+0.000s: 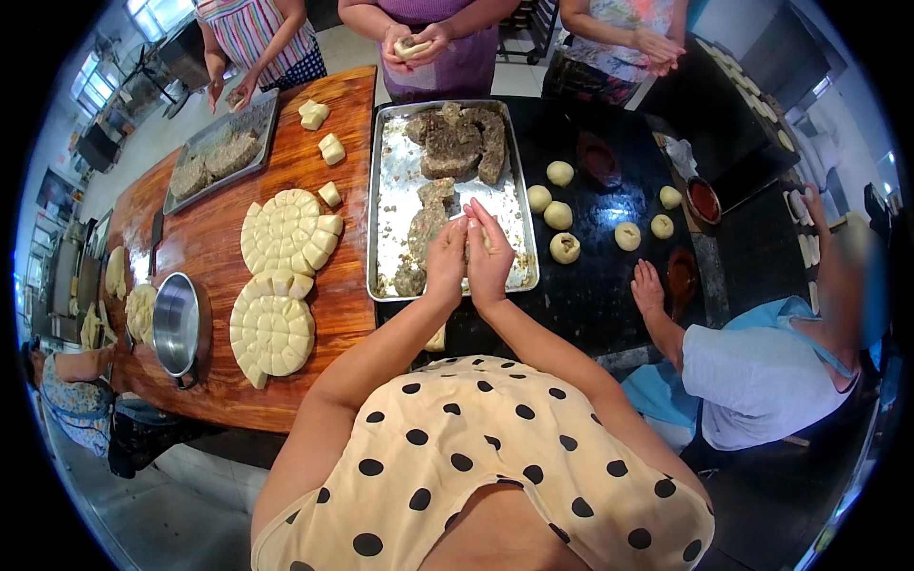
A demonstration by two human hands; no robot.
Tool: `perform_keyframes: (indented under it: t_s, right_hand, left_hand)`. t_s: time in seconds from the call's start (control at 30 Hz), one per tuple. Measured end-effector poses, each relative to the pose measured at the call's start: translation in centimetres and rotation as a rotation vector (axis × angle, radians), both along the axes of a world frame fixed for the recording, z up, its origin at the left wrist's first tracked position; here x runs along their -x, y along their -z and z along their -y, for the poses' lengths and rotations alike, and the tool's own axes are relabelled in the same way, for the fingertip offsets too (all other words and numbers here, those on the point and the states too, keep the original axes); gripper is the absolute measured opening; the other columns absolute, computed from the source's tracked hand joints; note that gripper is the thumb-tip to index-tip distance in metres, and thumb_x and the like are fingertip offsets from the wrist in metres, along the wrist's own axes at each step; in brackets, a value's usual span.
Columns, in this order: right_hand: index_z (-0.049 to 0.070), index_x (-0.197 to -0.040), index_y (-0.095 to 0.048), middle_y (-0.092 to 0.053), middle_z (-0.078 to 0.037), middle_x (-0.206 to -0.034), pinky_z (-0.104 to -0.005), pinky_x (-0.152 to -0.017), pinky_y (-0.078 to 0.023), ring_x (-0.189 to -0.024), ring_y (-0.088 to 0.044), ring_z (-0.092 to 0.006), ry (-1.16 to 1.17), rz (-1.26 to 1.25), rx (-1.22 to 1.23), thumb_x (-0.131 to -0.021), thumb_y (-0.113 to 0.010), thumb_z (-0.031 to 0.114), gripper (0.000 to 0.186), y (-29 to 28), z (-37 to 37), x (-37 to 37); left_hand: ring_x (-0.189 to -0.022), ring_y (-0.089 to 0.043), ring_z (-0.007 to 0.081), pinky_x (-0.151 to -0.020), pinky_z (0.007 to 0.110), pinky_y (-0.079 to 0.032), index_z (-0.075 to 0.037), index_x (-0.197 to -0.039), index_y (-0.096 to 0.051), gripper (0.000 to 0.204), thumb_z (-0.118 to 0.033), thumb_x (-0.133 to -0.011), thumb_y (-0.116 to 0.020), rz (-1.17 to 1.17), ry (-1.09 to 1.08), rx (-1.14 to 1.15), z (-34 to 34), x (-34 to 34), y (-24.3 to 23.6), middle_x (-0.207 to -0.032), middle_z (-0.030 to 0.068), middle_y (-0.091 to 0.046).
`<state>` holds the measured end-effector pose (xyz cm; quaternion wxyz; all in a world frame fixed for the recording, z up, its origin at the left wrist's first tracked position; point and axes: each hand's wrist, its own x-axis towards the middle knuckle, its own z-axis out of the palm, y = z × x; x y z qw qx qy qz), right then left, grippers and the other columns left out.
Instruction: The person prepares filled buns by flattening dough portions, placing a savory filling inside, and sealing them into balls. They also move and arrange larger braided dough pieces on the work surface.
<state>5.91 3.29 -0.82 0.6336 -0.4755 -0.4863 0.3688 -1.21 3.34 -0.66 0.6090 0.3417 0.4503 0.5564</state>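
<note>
Left hand (446,259) and right hand (488,255) raised together, palms facing, pressed around a small pale piece of dough (467,249) of which only a sliver shows between the fingers; both hands closed on it, hovering over the near right part of the metal tray (380,205). Tray lies across the join of the wooden bench (205,243) and the black counter (600,285), its near edge just ahead of the wrists. On the tray: crumbly brown filling (457,141) heaped at the far end, a smaller mound (428,214) mid-tray just left of the left hand, loose crumbs over the bare metal. Right of the tray, on the black counter, filled dough balls (559,214) in a loose cluster, apart from one another. Left of the tray, on the bench, two round slabs of dough scored into squares (276,281), one behind the other, the near one close to the bench's near edge; cut dough cubes (328,152) scattered beyond them. A steel pot (178,324) stands at the bench's near left. A second tray of filling (221,152) sits toward the far left corner. Other people stand along the far edge; one holds dough in both hands (415,43). A person at right rests a hand (647,288) on the counter.
</note>
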Motion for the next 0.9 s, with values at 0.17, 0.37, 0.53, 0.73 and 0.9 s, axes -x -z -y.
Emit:
perform_keyframes:
  t_s: [0.17, 0.37, 0.53, 0.73, 0.9]
  right_hand:
    - [0.0, -0.135, -0.056, -0.062, -0.011, -0.128, -0.0334, -0.109, -0.036, -0.124, -0.054, -0.0199, -0.141, -0.456, 0.119, -0.107, -0.039, 0.034, 0.048, -2.7, 0.0, -1.4]
    - [-0.003, -0.104, -0.069, -0.068, -0.008, -0.104, -0.0296, -0.09, -0.047, -0.095, -0.061, -0.0162, -0.082, -0.519, 0.118, -0.106, -0.04, 0.034, 0.046, -3.8, 0.3, -2.0]
    - [-0.003, -0.099, -0.068, -0.07, -0.01, -0.1, -0.0346, -0.097, -0.047, -0.094, -0.064, -0.0204, 0.126, -0.25, 0.012, -0.105, -0.042, 0.022, 0.036, -4.2, 0.9, -0.3]
    - [-0.003, -0.093, -0.068, -0.071, -0.013, -0.096, -0.0448, -0.106, -0.042, -0.1, -0.067, -0.0301, 0.221, 0.147, -0.324, -0.102, -0.047, 0.01, 0.027, -4.1, 0.7, -0.4]
    - [0.003, -0.148, -0.037, -0.044, -0.019, -0.144, -0.0414, -0.112, -0.034, -0.135, -0.043, -0.0331, -0.299, -0.033, -0.199, -0.096, -0.062, 0.032, 0.064, -5.3, 2.5, -3.4]
  left_hand:
    - [-0.098, -0.062, 0.0148, -0.082, 0.029, -0.05, -0.006, -0.121, -0.061, 0.063, -0.062, -0.098, -0.046, 0.034, 0.152, 0.225, -1.4, 1.8, -3.0, -0.108, 0.0074, -0.065]
    - [-0.114, -0.062, 0.0226, -0.095, 0.036, -0.051, -0.006, -0.135, -0.043, 0.064, -0.06, -0.1, -0.044, 0.277, 0.188, 0.295, -1.4, 1.3, -5.7, -0.127, 0.0111, -0.056]
    - [-0.109, -0.059, 0.0189, -0.094, 0.034, -0.049, -0.004, -0.133, -0.048, 0.046, -0.04, -0.106, -0.043, 0.224, 0.009, 0.082, 1.5, -1.0, -4.2, -0.122, 0.0092, -0.058]
    - [-0.093, -0.06, 0.0148, -0.086, 0.031, -0.048, 0.0, -0.11, -0.064, 0.04, -0.033, -0.107, -0.043, -0.238, -0.066, -0.234, 0.9, -1.1, -4.2, -0.104, 0.0084, -0.066]
    - [-0.093, -0.062, 0.0156, -0.087, 0.03, -0.048, 0.0, -0.113, -0.064, 0.059, -0.052, -0.105, -0.036, -0.218, 0.235, -0.043, -0.9, 1.9, -5.5, -0.105, 0.0087, -0.067]
